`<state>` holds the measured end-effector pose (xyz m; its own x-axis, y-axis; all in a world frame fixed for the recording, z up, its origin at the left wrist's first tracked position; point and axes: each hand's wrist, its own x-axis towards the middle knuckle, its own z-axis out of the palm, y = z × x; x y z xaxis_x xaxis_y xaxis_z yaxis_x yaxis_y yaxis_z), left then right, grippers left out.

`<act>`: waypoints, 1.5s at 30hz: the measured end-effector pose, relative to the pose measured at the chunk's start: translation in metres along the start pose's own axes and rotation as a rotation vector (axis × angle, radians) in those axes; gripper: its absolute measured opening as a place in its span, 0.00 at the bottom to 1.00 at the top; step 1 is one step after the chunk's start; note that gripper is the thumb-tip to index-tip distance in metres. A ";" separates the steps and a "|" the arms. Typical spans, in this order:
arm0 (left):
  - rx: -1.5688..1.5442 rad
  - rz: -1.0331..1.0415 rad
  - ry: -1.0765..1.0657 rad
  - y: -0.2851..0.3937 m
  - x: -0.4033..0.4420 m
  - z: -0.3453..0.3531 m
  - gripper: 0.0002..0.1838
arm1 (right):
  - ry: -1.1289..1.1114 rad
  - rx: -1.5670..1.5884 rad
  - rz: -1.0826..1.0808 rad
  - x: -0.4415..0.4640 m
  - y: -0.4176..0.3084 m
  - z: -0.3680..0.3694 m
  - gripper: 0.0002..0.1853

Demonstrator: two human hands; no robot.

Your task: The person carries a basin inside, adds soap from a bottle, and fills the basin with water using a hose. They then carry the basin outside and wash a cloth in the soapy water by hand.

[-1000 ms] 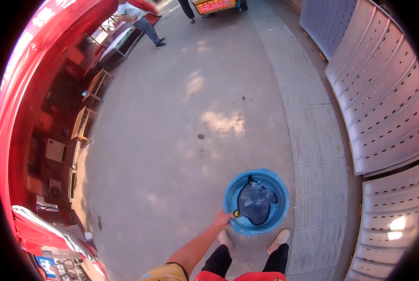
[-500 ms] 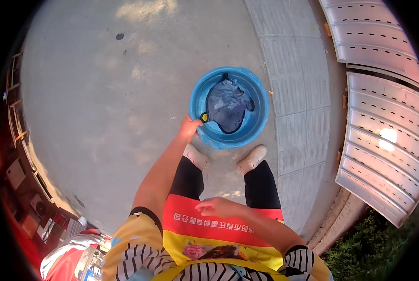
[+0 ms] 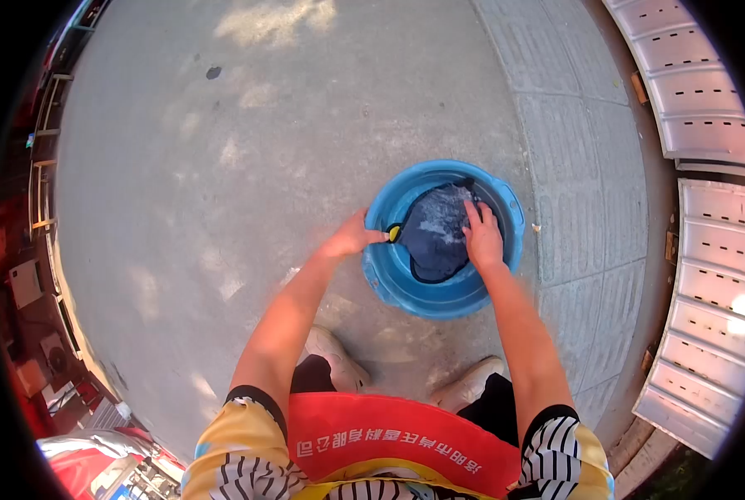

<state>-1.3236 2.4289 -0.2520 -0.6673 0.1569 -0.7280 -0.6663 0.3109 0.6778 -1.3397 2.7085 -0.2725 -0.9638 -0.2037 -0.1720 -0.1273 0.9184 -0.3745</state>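
Note:
A round blue plastic basin stands on the ground in front of my feet. In it lies a wet, dark navy piece of cloth or clothing with black edging and a small yellow-and-black patch at its left end. My left hand grips the basin's left rim, thumb over the inside beside the yellow patch. Inside the basin on the right, my right hand rests at the cloth's right side with its fingers stretched out and a little apart.
Grey concrete ground surrounds the basin, with a strip of ribbed paving slabs to its right. Ridged pale metal panels line the right edge. My shoes are just below the basin. A red apron covers my lap.
My right hand has moved from in front of the apron into the basin, onto the cloth. My left hand stays on the rim. The view has shifted and I am bent closer.

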 end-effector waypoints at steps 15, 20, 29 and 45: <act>1.186 0.495 0.307 -0.006 -0.023 0.118 0.16 | -0.033 0.090 0.317 -0.041 -0.002 0.019 0.29; 1.097 0.085 -0.033 0.012 -0.024 0.122 0.24 | -0.174 0.089 0.197 -0.024 0.016 0.053 0.29; 0.566 0.580 0.296 -0.045 0.044 0.112 0.19 | -0.554 1.101 0.131 -0.014 0.002 0.021 0.24; -0.643 -0.283 0.164 0.039 -0.026 0.167 0.38 | 0.121 0.390 0.185 -0.043 -0.093 -0.008 0.20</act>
<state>-1.2767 2.5930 -0.2239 -0.4478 -0.0063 -0.8941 -0.8514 -0.3024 0.4286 -1.2880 2.6352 -0.2230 -0.9856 0.0142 -0.1688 0.1248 0.7344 -0.6672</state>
